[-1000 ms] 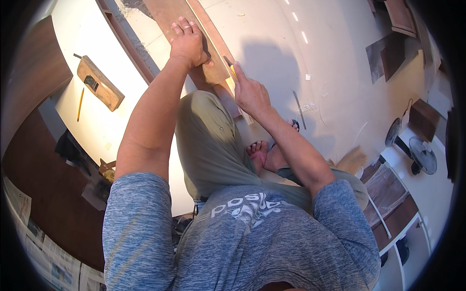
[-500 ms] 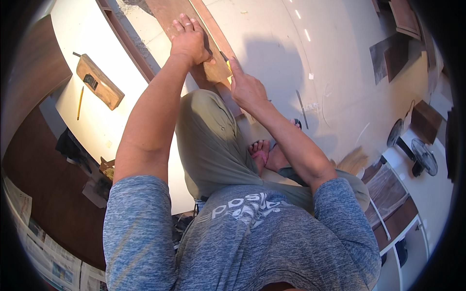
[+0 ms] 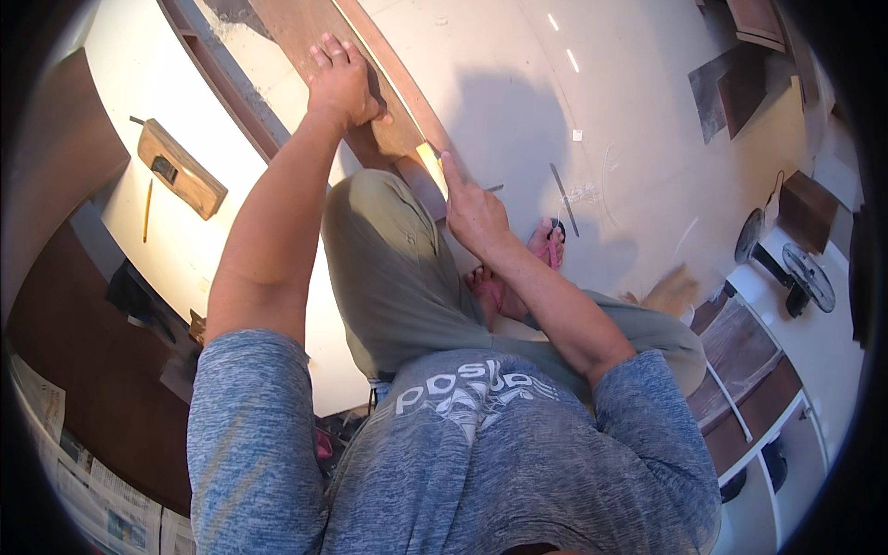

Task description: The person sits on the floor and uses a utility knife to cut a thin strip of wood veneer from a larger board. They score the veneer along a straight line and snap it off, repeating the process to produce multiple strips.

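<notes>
My left hand (image 3: 342,85) presses flat, fingers spread, on a brown wooden board (image 3: 287,28) that slants away from me. A thin strip of wood (image 3: 400,91) runs along the board's right edge. At the near end of that edge, my right hand (image 3: 475,218) is closed around a slim yellow tool (image 3: 428,157), its index finger stretched along it. The palm hides most of the tool, so its exact kind does not show. My bent knee (image 3: 384,199) is just below the board's near end.
On the pale surface at left lie a wooden hand plane (image 3: 180,170) and a yellow pencil (image 3: 148,211). Thin dark strips (image 3: 563,198) rest on the floor by my sandalled foot (image 3: 548,242). A fan (image 3: 807,277) and brown panels (image 3: 740,92) are at right.
My right hand has drawn back toward me along the board's edge with the yellow tool. The left hand stays on the board, while the whole view has shifted slightly.
</notes>
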### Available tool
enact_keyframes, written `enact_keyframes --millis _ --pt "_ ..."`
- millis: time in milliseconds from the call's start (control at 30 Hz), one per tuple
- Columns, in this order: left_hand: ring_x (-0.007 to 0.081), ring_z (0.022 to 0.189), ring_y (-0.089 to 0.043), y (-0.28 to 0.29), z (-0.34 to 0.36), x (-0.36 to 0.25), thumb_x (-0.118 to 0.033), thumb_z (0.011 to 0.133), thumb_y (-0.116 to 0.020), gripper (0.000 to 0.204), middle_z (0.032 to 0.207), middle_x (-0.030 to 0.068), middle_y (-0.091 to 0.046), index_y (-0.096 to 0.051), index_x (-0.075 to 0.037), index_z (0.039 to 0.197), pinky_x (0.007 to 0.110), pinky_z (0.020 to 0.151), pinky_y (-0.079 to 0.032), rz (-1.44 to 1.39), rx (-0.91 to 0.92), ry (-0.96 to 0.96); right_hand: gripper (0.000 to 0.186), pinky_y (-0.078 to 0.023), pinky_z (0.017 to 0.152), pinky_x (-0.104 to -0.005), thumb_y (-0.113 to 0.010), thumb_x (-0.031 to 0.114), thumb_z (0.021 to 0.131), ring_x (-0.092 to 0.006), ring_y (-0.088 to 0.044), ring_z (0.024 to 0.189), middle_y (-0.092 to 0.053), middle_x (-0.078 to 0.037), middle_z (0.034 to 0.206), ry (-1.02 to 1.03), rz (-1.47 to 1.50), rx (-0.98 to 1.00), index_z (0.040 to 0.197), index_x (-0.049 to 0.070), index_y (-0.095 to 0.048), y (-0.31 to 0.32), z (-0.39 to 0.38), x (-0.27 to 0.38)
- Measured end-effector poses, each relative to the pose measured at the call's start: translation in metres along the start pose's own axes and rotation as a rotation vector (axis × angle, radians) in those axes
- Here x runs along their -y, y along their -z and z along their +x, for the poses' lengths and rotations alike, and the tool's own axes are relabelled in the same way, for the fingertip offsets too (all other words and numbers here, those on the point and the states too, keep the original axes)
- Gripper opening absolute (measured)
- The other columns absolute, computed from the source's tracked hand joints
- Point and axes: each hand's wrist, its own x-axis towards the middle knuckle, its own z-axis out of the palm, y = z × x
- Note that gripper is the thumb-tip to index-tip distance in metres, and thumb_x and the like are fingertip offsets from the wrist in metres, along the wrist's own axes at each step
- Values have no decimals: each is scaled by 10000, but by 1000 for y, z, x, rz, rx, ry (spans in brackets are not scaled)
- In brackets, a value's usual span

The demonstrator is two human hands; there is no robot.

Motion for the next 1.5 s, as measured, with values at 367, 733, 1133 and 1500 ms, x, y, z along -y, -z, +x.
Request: enact_keyframes --millis 367,733,1133,1500 --pt "556 1481 -187 -4 4 3 -534 523 -946 1406 1597 387 -158 -215 110 1536 498 1162 -383 -4 -17 -11 607 -534 769 -565 -544 200 953 -474 -678 784 -695 -263 871 -86 194 -129 1517 67 -364 36 -9 2" --pt "551 1484 -187 -4 4 1 -541 511 -950 1425 1607 376 -147 -205 101 1543 513 1180 -349 4 19 -2 430 -516 840 -493 -687 335 868 -427 -681 943 -709 -237 961 -436 481 -247 1136 10 -598 -14 -28 -51" --pt "403 1545 -106 -8 -9 -21 -604 545 -941 1481 1641 299 -91 -92 22 1586 634 1140 -362 -836 -116 697 432 -532 751 -415 -813 335 775 -287 -689 836 -695 -147 873 -450 735 -256 954 20 -578 -53 -38 -81" --pt "411 1411 -356 17 -21 -18 -355 562 -909 1430 1525 292 -312 8 46 1584 498 1125 -427 -832 -3 795 320 -527 550 -289 -789 26 740 -146 -651 619 -670 -68 787 -436 1170 -245 955 23 -552 -67 -27 -69"
